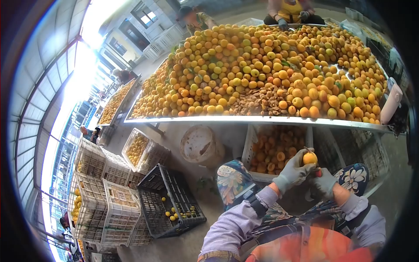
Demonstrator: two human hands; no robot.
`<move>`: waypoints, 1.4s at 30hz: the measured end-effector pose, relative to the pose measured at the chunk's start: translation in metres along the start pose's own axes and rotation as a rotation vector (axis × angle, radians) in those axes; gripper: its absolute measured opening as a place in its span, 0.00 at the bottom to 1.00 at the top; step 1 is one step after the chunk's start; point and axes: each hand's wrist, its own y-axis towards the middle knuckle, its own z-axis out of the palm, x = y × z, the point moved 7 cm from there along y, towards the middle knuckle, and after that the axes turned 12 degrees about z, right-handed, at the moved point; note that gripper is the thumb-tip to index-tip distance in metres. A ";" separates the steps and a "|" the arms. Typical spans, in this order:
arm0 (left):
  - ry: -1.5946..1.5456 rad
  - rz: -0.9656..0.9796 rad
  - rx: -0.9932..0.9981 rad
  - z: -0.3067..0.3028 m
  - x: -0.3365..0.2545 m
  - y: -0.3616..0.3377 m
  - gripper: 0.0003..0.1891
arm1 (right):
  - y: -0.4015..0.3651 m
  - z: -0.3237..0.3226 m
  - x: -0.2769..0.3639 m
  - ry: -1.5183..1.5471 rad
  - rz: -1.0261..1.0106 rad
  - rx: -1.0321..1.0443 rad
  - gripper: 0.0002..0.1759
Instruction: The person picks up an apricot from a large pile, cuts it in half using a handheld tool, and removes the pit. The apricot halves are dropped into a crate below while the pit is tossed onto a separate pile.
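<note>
My left hand [293, 172], in a pale work glove, is closed round a yellow-orange apricot [310, 158], held up over my lap. Close beside it my right hand [324, 184], also gloved, grips a small tool with a red handle [319, 173]; its working end is hard to make out against the fruit. Just beyond both hands, a white crate [248, 150] holds halved apricots [277, 146]. Above it, the metal-edged table [257, 118] bears a large heap of whole apricots [227, 65], with a pile of brown pits [258, 101] near its front edge.
To the left stand a stained white bucket [197, 144], a black crate [168, 203] with several fruits and stacked white crates [124, 205]. A pink bottle-like object [391, 101] is at the table's right end. A gloved person [290, 11] sits across the table, another person [196, 19] farther left.
</note>
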 end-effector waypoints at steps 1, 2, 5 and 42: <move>0.047 0.078 -0.049 -0.001 -0.002 0.003 0.28 | 0.005 -0.003 0.006 -0.090 -0.118 -0.066 0.09; 0.095 0.158 -0.097 -0.002 -0.004 0.006 0.28 | 0.007 0.001 0.006 -0.091 -0.122 -0.066 0.09; -0.018 0.084 -0.278 0.004 0.017 0.008 0.24 | 0.019 0.007 -0.010 0.386 -0.043 -0.202 0.09; 0.154 -0.146 -0.505 -0.023 0.055 0.013 0.20 | 0.076 0.012 -0.065 0.402 0.076 -0.236 0.11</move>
